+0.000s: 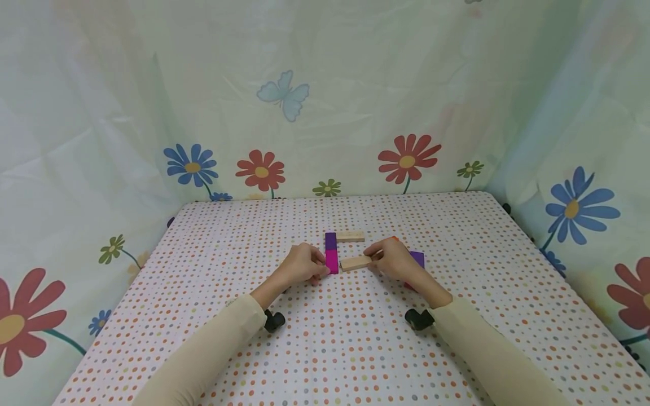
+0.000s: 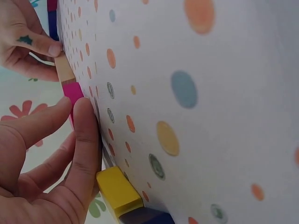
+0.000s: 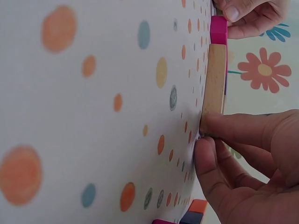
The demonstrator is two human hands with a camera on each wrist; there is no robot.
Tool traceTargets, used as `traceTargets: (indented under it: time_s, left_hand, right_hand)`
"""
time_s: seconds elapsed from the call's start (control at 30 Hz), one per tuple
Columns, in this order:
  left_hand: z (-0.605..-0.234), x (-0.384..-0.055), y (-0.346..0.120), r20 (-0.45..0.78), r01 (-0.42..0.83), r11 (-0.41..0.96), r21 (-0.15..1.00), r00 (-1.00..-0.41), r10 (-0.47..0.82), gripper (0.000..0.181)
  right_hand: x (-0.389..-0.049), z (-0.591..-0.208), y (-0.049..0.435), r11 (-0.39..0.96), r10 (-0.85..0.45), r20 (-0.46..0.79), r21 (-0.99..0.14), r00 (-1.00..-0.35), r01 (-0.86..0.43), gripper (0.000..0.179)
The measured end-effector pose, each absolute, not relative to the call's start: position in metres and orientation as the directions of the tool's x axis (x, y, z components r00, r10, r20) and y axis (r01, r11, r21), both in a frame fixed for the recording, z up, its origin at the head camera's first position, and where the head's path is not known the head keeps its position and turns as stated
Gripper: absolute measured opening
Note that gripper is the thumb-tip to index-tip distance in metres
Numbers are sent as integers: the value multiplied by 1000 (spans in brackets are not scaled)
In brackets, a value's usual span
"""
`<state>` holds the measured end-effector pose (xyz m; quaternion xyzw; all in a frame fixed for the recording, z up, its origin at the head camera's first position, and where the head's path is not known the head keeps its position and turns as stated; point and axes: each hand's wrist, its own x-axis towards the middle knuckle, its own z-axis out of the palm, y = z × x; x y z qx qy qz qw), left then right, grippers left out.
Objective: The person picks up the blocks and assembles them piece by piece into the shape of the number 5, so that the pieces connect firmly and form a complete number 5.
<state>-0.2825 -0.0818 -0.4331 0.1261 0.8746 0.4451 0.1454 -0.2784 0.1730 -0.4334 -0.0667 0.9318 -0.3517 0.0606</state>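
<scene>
My left hand (image 1: 303, 263) holds the near end of a magenta block (image 1: 332, 262) between thumb and finger. A purple block (image 1: 330, 241) continues the line at its far end. With thumb and fingers my right hand (image 1: 393, 259) pinches the right end of a plain wooden block (image 1: 355, 263). That block's left end lies right at the magenta block's side, near its front. Farther back, a second wooden block (image 1: 350, 237) reaches right from the purple block, roughly parallel to the held one.
A violet block (image 1: 417, 258) and an orange block (image 1: 394, 238) show partly behind my right hand. In the left wrist view, a yellow block (image 2: 119, 190) and a dark blue block (image 2: 148, 216) lie by the left hand. A dotted cloth (image 1: 325, 338) covers the table.
</scene>
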Motion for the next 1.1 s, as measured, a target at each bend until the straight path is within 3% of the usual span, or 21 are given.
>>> traceTargets:
  time_s: [1.1]
  left_hand:
    - [-431,-282,-81,-166,89,609,788,-922,350,14]
  right_hand:
    - [-283,-434,174,721,-215,-64,-683,-974,-115,31]
